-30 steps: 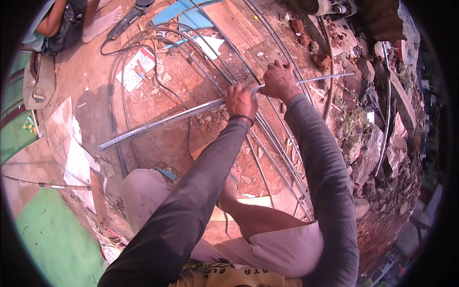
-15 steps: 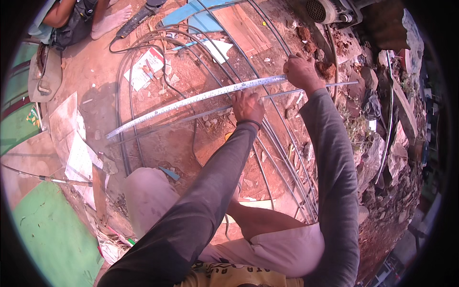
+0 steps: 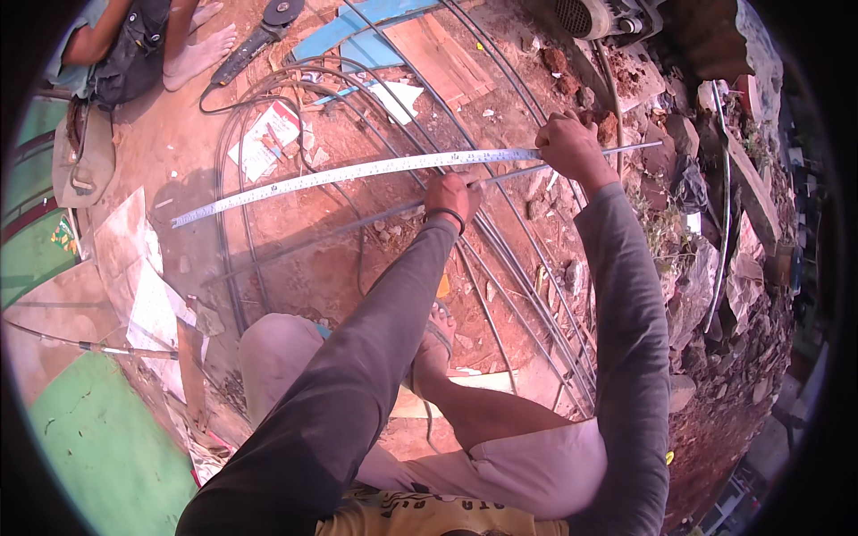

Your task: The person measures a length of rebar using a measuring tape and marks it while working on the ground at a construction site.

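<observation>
A white tape measure blade stretches out to the left from my right hand, which is closed around its near end. Any case is hidden in the palm. Just below the blade runs a long thin metal rod, slanting from lower left to upper right and passing below my right hand. My left hand is closed on the rod near its middle, with the blade passing just beyond the knuckles. The blade's free end hangs above the ground, apart from the rod's left end.
Several long bars lie beneath my hands, curving back into bent loops. An angle grinder rests at the back left near another person's bare foot. Wood board, blue sheet pieces and rubble lie around.
The tape's free end has swung away from me and leftward, opening a gap from the rod's left end. Both hands keep their grips, and the view has shifted slightly.
</observation>
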A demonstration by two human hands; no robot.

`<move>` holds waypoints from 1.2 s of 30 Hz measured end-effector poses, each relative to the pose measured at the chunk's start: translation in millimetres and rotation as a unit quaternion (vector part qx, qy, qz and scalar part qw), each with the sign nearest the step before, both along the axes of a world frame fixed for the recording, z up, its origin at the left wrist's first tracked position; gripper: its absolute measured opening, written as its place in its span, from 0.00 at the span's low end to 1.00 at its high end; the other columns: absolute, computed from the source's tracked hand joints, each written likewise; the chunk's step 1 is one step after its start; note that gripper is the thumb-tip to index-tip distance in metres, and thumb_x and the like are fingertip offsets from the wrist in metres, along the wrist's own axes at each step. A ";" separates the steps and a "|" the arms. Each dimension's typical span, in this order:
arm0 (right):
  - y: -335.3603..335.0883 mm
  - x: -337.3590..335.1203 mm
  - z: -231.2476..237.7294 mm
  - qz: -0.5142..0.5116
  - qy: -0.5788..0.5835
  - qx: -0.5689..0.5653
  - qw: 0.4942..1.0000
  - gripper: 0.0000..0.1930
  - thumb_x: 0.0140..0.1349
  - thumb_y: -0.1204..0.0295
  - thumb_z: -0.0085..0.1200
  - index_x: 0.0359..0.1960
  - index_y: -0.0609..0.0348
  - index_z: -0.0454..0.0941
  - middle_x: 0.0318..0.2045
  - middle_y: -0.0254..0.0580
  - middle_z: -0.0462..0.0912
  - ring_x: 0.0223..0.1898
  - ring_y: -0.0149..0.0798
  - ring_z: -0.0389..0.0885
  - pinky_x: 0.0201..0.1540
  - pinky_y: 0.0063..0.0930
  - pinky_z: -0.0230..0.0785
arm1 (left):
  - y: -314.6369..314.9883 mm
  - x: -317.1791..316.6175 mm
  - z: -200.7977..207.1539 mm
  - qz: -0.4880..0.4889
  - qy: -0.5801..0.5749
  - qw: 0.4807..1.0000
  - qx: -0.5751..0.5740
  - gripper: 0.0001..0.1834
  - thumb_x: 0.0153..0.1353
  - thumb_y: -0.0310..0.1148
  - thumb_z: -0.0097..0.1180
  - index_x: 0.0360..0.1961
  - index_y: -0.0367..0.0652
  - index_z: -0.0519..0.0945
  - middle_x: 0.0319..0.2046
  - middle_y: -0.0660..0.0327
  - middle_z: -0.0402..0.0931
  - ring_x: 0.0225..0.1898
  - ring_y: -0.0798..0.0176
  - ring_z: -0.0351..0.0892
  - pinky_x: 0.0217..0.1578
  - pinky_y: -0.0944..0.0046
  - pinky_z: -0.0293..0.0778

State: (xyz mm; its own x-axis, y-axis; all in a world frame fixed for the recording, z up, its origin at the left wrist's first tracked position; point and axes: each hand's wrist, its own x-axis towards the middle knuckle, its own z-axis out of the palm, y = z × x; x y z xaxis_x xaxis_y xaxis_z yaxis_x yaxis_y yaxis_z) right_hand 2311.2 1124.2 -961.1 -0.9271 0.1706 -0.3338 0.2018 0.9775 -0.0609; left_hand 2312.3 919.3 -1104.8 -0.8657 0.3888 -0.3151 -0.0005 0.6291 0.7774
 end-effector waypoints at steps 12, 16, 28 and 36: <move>-12.8 2.9 -48.8 -0.081 -0.014 0.075 0.994 0.05 0.52 0.70 0.58 0.30 0.48 0.85 0.40 0.39 0.80 0.54 0.45 0.72 0.54 0.67 0.56 | -116.5 34.4 59.5 -0.061 0.026 0.998 0.012 0.12 0.51 0.45 0.61 0.32 0.53 0.86 0.31 0.53 0.82 0.35 0.47 0.81 0.37 0.54 0.77; -38.7 21.5 -56.8 -0.017 0.019 0.117 0.993 0.10 0.53 0.69 0.59 0.38 0.48 0.83 0.43 0.41 0.80 0.52 0.45 0.74 0.54 0.68 0.55 | -156.9 29.5 70.7 -0.098 0.010 0.995 -0.007 0.12 0.54 0.43 0.60 0.35 0.49 0.86 0.31 0.55 0.82 0.34 0.52 0.82 0.36 0.58 0.76; -215.2 68.2 47.5 0.075 -0.022 -0.315 0.946 0.13 0.59 0.62 0.54 0.36 0.60 0.82 0.32 0.50 0.83 0.36 0.50 0.81 0.42 0.41 0.70 | -203.2 25.9 143.6 -0.087 0.069 0.994 0.012 0.15 0.53 0.44 0.59 0.36 0.47 0.85 0.29 0.52 0.82 0.32 0.51 0.82 0.36 0.57 0.75; -237.3 96.6 62.9 0.051 0.029 -0.261 0.964 0.15 0.56 0.61 0.55 0.38 0.56 0.84 0.32 0.52 0.84 0.35 0.51 0.82 0.41 0.38 0.72 | -217.3 31.6 136.5 -0.109 0.084 0.990 0.015 0.16 0.52 0.47 0.58 0.34 0.47 0.85 0.29 0.51 0.81 0.32 0.50 0.82 0.36 0.56 0.75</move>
State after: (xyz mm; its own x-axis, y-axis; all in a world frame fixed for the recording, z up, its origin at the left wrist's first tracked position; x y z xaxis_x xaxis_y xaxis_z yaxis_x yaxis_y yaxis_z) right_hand 2407.8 886.9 -898.3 -0.9498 -0.0990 -0.2968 0.0880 0.8257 -0.5572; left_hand 2343.9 702.1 -968.3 -0.7994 0.5793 -0.1593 0.2636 0.5765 0.7734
